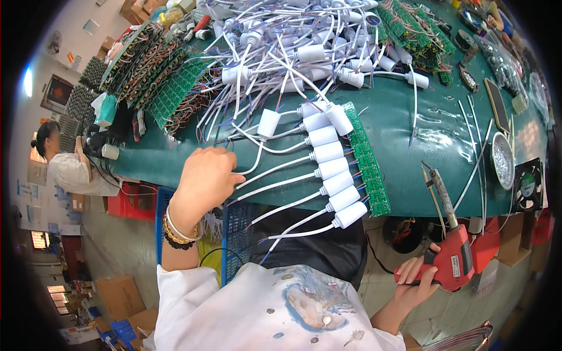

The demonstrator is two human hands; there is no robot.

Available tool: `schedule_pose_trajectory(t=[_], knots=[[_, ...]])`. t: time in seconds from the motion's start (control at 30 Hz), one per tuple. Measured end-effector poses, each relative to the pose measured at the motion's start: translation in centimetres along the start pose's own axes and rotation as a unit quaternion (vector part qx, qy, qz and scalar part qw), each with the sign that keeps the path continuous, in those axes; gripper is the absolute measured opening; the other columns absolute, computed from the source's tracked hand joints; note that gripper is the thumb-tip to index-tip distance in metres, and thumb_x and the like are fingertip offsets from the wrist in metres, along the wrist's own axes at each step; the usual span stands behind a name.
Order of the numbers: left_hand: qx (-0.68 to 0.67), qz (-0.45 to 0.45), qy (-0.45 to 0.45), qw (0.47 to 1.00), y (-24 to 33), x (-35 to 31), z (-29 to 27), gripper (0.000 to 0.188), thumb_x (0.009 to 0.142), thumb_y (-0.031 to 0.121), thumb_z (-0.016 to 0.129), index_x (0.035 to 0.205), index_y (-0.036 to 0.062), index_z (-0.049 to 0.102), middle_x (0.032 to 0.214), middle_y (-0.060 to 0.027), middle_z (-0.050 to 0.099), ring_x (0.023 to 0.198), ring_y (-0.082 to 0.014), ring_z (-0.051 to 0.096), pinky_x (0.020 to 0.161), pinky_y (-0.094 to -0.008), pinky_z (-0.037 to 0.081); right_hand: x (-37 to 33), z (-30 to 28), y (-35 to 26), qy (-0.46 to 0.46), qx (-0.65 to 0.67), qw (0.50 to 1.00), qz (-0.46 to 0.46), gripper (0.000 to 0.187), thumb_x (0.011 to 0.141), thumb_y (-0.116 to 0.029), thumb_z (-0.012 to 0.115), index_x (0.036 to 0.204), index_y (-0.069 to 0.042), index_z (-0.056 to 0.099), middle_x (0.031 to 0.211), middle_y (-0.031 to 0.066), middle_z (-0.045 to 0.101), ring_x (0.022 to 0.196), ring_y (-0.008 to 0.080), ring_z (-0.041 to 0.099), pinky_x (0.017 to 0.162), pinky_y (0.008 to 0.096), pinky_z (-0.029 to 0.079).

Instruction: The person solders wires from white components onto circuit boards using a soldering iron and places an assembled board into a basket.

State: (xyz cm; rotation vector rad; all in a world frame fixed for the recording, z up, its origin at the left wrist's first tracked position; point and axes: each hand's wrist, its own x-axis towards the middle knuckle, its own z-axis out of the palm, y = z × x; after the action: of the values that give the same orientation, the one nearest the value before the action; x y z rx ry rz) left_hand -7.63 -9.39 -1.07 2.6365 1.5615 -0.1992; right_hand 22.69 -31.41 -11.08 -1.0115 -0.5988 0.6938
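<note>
My left hand [206,176] is closed at the table's near edge, its thumb and forefinger pinching a white cable [255,159]. To its right, several white cylindrical caps [335,184] with white cables lie side by side. Thin coloured wires run from them to a long green circuit board strip [373,175]. One more white cap [339,119] lies tilted over the far end of the row, and another white cap [268,123] rests just left of it. Lower right, my right hand [417,275] grips a red soldering gun [455,257] by its handle, the tip pointing up over the table edge.
A large heap of white cabled caps [310,52] covers the far middle, with stacked green circuit boards [187,88] to its left. At right are a silver dish [502,159], a small black fan [528,184] and thin white rods. A blue basket [235,243] stands below; a person [73,164] sits far left.
</note>
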Motion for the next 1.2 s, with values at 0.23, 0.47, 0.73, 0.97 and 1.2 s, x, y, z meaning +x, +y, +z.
schedule_pose_trajectory(t=[0.23, 0.47, 0.73, 0.97, 1.2], knots=[[-0.118, 0.004, 0.287, 0.951, 2.2, 6.2, 2.4, 0.028, 0.077, 0.022, 0.072, 0.095, 0.0025, 0.063, 0.085, -0.0117, 0.063, 0.083, -0.0293, 0.059, 0.074, -0.0387, 0.044, -0.2, 0.2, -0.3, -0.021, -0.006, 1.0, 0.009, 0.054, 0.095, -0.033, 0.051, 0.127, 0.009, 0.036, 0.048, 0.0031, 0.041, 0.038, 0.0126, 0.04, 0.044, 0.0276, 0.041], [-0.291, 0.078, 0.304, 0.904, 6.3, 1.0, 1.8, 0.028, 0.069, -0.001, 0.072, 0.095, 0.0033, 0.061, 0.086, -0.0126, 0.057, 0.072, -0.0278, 0.057, 0.058, -0.0346, 0.048, -0.7, 2.0, 0.1, 0.004, -0.025, 0.999, -0.034, 0.048, 0.092, -0.021, 0.056, 0.126, 0.008, 0.039, 0.05, 0.0025, 0.041, 0.042, 0.0134, 0.041, 0.045, 0.0282, 0.04], [-0.392, 0.246, 0.202, 0.863, 14.5, -2.5, 5.4, 0.032, 0.064, -0.003, 0.071, 0.093, 0.0006, 0.061, 0.084, -0.01, 0.053, 0.059, -0.0199, 0.057, 0.046, -0.0284, 0.045, -0.7, 5.9, 0.4, -0.111, -0.169, 0.978, 0.061, 0.061, 0.084, -0.011, 0.068, 0.132, 0.005, 0.034, 0.08, 0.0143, 0.063, 0.065, 0.0164, 0.058, 0.062, 0.0256, 0.048], [-0.445, 0.209, 0.157, 0.857, 15.2, -3.5, 6.5, 0.03, 0.07, 0.002, 0.074, 0.097, -0.0006, 0.06, 0.096, -0.0131, 0.054, 0.066, -0.0217, 0.061, 0.052, -0.0285, 0.05, -0.1, 5.5, 1.1, -0.183, -0.238, 0.953, 0.021, 0.054, 0.087, -0.001, 0.06, 0.131, 0.006, 0.031, 0.082, 0.014, 0.063, 0.072, 0.017, 0.059, 0.069, 0.0279, 0.048], [-0.475, 0.076, 0.061, 0.874, 12.8, -6.7, 5.9, 0.034, 0.072, 0.007, 0.075, 0.1, -0.0016, 0.059, 0.114, -0.0182, 0.054, 0.08, -0.0233, 0.063, 0.058, -0.0273, 0.052, 0.3, 5.5, 2.4, -0.062, -0.27, 0.96, -0.04, 0.045, 0.088, -0.001, 0.058, 0.127, 0.007, 0.036, 0.092, 0.015, 0.063, 0.085, 0.018, 0.059, 0.081, 0.0284, 0.046]])
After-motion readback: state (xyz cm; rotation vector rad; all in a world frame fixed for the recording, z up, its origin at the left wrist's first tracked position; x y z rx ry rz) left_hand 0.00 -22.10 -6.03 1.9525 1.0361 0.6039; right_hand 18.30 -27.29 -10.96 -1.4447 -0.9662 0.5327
